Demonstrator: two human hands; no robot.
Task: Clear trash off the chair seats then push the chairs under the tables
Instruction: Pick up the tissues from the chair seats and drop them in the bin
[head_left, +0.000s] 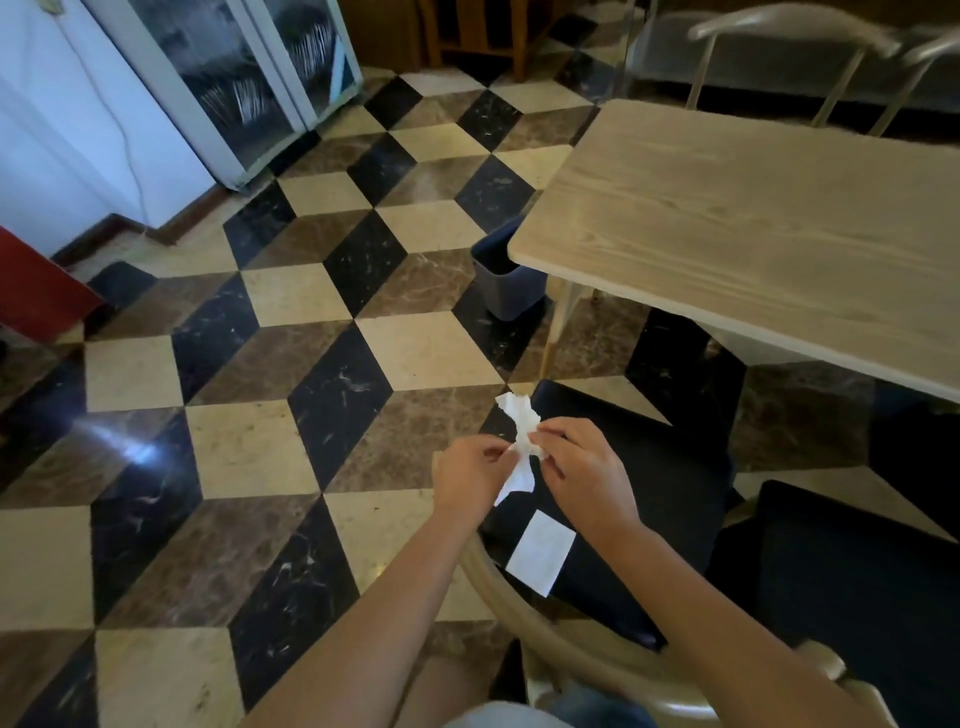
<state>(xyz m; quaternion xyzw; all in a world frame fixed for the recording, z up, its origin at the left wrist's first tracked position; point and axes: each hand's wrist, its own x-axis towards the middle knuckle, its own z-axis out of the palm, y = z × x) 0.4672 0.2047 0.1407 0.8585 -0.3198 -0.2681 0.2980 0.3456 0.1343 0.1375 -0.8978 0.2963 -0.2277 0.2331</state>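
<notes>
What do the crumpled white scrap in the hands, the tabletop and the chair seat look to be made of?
Crumpled scrap: thin tissue or paper, matte, with torn, wrinkled edges. Tabletop: light wood or wood-look laminate, shown by long grain lines; which one cannot be told. Chair seat: dark padded upholstery, smooth and faintly glossy, possibly faux leather. A flat white paper slip lies on it.

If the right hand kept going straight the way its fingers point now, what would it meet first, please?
The right hand points left toward the left hand; it would likely meet the crumpled tissue pinched between them, then that hand.
</notes>
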